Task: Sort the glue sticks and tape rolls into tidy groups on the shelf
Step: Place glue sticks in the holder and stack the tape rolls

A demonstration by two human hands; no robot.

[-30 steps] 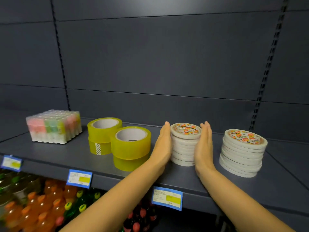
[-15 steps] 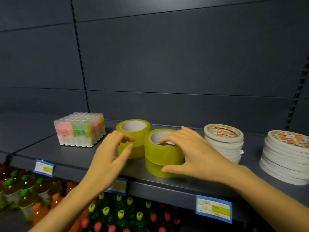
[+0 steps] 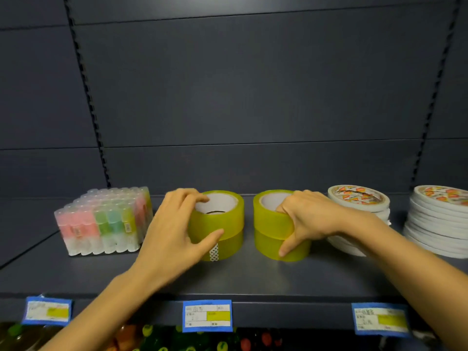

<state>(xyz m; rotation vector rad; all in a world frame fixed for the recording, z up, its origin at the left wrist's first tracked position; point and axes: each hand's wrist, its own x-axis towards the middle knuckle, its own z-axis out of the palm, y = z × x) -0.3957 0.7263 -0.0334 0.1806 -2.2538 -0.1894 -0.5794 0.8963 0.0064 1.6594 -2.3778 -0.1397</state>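
Observation:
Two stacks of yellow tape rolls stand side by side on the dark shelf (image 3: 253,279). My left hand (image 3: 172,231) grips the left yellow stack (image 3: 229,224), fingers in the core and thumb on its front. My right hand (image 3: 311,219) grips the right yellow stack (image 3: 268,224) the same way. A wrapped pack of pastel glue sticks (image 3: 103,224) sits at the left. Two stacks of thin white tape rolls stand at the right: a nearer stack (image 3: 359,201) partly hidden behind my right hand, and a farther stack (image 3: 438,224) at the frame edge.
Blue price labels (image 3: 207,315) line the shelf's front edge. Bottles with coloured caps (image 3: 152,338) fill the shelf below. The dark back panel (image 3: 253,97) closes the shelf behind. Bare shelf surface lies in front of the rolls.
Both hands left the white tape stack and moved to the yellow rolls. The two yellow stacks, staggered and touching before, now stand apart side by side, each gripped by one hand.

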